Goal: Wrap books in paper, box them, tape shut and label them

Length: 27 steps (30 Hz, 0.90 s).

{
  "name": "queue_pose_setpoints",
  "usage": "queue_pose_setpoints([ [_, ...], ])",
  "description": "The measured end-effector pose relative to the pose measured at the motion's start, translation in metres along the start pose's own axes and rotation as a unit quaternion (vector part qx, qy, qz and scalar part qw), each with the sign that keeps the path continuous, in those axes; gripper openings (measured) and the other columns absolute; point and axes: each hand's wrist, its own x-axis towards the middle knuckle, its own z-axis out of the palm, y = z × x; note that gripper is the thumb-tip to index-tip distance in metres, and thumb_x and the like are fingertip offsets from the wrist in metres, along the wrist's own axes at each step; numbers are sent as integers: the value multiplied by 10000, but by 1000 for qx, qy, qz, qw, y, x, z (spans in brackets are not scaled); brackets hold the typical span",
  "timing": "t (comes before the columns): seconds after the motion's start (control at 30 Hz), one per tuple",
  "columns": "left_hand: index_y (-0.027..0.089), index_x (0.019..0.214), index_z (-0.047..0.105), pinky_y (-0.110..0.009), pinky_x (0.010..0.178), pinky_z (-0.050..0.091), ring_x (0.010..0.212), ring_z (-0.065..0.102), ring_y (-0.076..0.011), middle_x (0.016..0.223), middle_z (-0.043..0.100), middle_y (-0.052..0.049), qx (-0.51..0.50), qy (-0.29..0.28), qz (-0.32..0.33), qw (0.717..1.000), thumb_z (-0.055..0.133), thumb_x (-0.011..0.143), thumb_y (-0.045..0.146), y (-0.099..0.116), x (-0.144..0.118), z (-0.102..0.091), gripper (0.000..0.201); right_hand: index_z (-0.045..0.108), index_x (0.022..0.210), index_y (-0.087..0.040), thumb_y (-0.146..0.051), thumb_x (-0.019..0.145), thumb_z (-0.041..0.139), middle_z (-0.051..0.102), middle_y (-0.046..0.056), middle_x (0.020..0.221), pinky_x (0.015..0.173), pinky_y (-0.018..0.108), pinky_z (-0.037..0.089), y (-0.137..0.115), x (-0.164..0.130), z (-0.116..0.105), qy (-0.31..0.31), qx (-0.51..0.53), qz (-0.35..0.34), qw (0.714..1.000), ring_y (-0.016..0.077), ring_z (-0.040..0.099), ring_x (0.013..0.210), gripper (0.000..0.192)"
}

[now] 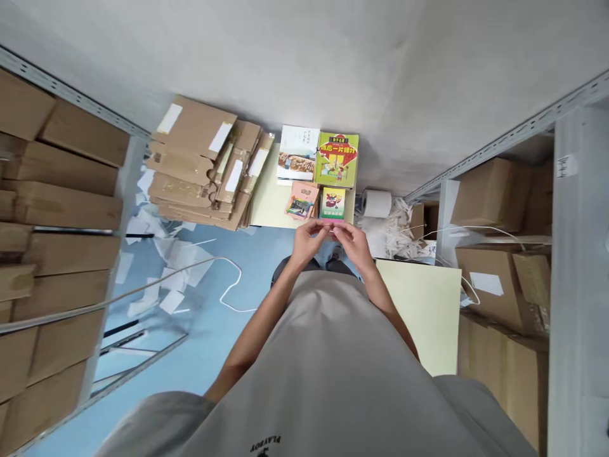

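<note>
We see the left hand [310,240] and the right hand [353,242] with fingertips drawn together at the near edge of a small green booklet [333,204]; a pale sliver shows between them, but we cannot tell whether they pinch it or anything else. The fingertips hide part of that edge. The booklet lies on the pale yellow tabletop [266,193], beside a pink booklet [301,198] and just in front of a yellow-green picture book [337,166]. A white-covered picture book [298,149] lies left of that one; its small title is too blurred for us to read. The grey shirt [333,343] covers most of our legs. Flattened cardboard boxes [190,162] crowd the table's left side, hiding that end. On the right we see a white roll [377,204] near shredded paper [402,228]. A white cable [181,271] crosses the left side, and cartons [71,257] on the left shelf are cut off by the frame.
</note>
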Motion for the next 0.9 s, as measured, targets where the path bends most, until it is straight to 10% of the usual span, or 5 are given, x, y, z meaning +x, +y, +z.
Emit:
queue_pose_setpoints([
  [0.33, 185, 973, 905, -422, 950, 668, 970, 822, -281, 1010, 891, -125, -7, 16, -76, 997, 967, 787, 674, 2, 30, -1, 527, 844, 1144, -257, -909, 848, 836, 893, 106, 1226, 1126, 482, 699, 3, 42, -17, -17, -10, 3, 1000, 330, 853, 1198, 717],
  [0.63, 179, 909, 875, -403, 942, 638, 934, 792, -262, 957, 869, -101, 27, 94, -106, 990, 884, 769, 475, -17, 71, -44, 327, 844, 1143, -212, -717, 1004, 778, 887, 123, 1227, 1084, 421, 683, 35, 108, 5, -11, -114, 22, 993, 305, 851, 1186, 527],
  [0.9, 151, 980, 857, -381, 964, 600, 979, 798, -284, 1032, 883, -130, 204, 131, -121, 963, 696, 853, 248, -60, 142, -98, 227, 864, 977, -145, -494, 1108, 766, 894, 172, 1114, 956, 335, 581, 52, 171, 65, 28, -425, 164, 890, 313, 836, 1120, 386],
])
